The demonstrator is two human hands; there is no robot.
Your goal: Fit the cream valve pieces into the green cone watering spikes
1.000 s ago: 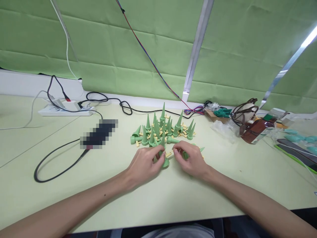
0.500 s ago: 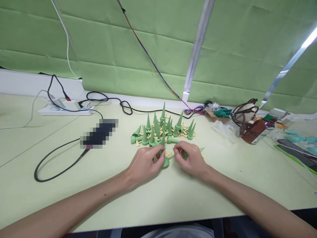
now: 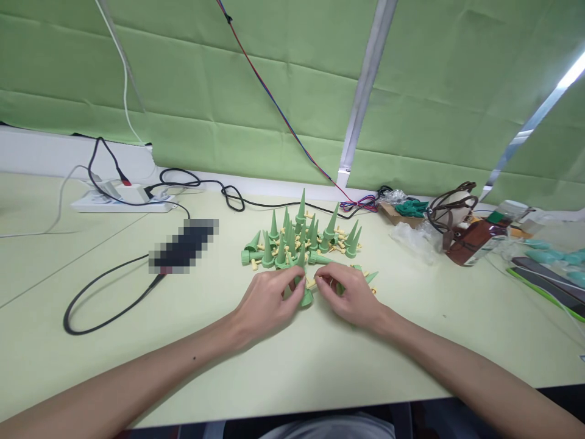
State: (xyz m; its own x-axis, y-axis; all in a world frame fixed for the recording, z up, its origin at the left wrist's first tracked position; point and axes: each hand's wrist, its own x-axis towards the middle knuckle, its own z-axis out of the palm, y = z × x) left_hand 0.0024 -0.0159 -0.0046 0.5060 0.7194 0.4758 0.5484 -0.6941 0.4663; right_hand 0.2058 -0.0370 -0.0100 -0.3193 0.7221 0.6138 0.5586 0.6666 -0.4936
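Note:
My left hand [image 3: 274, 299] is closed, thumb and fingers pinching a green plastic plant watering spike [image 3: 306, 298]. Its wide end faces down toward me and its point rises behind the fingertips. A small yellow valve [image 3: 311, 283] sticks out of the spike's side toward my right hand. My right hand [image 3: 350, 292] is also closed, its fingertips pinched together at the valve's outer end; what they hold is mostly hidden. Just beyond both hands stands a cluster of green spikes [image 3: 331, 228] with yellow valves. Another spike [image 3: 371, 277] lies partly behind my right hand.
A blurred black device [image 3: 185, 247] with a looped cable lies at left, near a white power strip [image 3: 123, 201]. At right are a brown bottle [image 3: 475, 242], clear plastic bags [image 3: 415, 241], a small cardboard box [image 3: 397, 214] and a green-edged phone [image 3: 546, 286].
My right hand has shifted slightly left, bringing its fingertips closer to the spike and valve. My left hand has stayed almost still.

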